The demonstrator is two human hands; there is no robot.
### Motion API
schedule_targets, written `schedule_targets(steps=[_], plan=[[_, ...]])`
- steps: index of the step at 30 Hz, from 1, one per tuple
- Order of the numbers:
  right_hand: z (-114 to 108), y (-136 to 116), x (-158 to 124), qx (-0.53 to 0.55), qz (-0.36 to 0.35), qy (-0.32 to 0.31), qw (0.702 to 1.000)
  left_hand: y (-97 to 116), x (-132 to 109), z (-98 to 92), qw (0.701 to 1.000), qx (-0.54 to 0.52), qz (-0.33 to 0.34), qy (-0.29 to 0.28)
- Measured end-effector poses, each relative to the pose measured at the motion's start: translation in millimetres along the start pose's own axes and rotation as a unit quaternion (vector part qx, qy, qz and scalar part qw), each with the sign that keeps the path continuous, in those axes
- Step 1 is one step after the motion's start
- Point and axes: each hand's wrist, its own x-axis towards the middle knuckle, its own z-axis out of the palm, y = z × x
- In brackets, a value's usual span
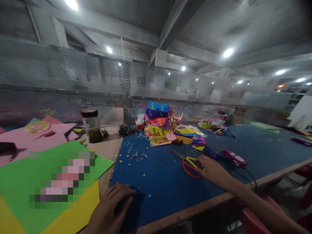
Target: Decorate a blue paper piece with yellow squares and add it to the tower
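Note:
My right hand is closed on the yellow handle loop of a pair of scissors. The other loop is red. The long blades lie over the blue tabletop and point up and left. My left hand is held low at the left edge of the blue surface, empty, with the thumb apart from the bent fingers. Beyond the scissors stands a pile of folded coloured paper pieces with small square cut-outs. Tiny paper bits are scattered to the left of it.
Green paper sheets and pink paper sheets cover the left side. A dark-lidded jar stands behind them. A magenta and blue corded tool lies right of the scissors. A perforated metal screen closes off the back.

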Motion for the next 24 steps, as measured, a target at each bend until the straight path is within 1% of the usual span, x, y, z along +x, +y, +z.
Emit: schedule_targets(steps=[2, 4, 7, 10, 13, 20, 24], plan=[[2, 0, 6, 0.0, 0.013, -0.033, 0.999, 1, 1, -1.2, 1.0, 0.002, -0.004, 0.001], [2, 0, 9, 0.014, 0.021, -0.053, 0.998, 1, 1, -1.2, 1.0, 0.003, -0.01, 0.004], [-1, -1, 10, 0.037, 0.038, -0.068, 0.996, -1, 2, 1.1, 1.0, 0.001, -0.009, 0.013], [-1, 1, 9, 0.035, 0.063, -0.081, 0.994, -4, 1, 4.0, 1.0, -0.004, -0.003, 0.012], [0, 5, 6, 0.029, 0.072, -0.08, 0.994, -5, 1, 5.3, 1.0, -0.01, -0.009, 0.009], [1, 9, 4, 0.011, 0.037, -0.072, 0.997, 2, 3, 3.7, 0.998, -0.044, -0.042, -0.001], [1, 6, 3, -0.007, 0.029, -0.068, 0.997, 5, 2, 2.1, 0.997, -0.064, -0.044, 0.004]])
